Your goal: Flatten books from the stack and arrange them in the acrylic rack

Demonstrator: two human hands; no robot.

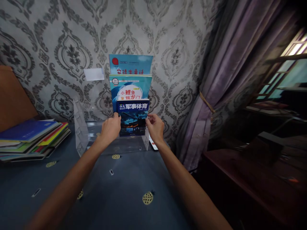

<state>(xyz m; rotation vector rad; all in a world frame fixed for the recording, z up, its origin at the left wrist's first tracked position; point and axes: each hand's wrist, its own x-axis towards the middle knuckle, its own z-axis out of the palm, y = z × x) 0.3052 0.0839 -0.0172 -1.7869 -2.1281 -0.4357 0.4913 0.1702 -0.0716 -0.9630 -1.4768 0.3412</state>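
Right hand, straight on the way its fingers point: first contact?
Likely the dark blue book: the right hand's fingertips are at its right edge. Next in line looks like the teal book behind it, though one view leaves the depth between them unclear.

Forearms (81, 169) outstretched, left hand (111, 128) curled, right hand (155, 127) apparently in a thumb-and-finger pinch

pass: tablecloth (127, 191) before rack (129, 146) | blocked: book stack (31, 139) left, wall (175, 57) behind, curtain (198, 127) right
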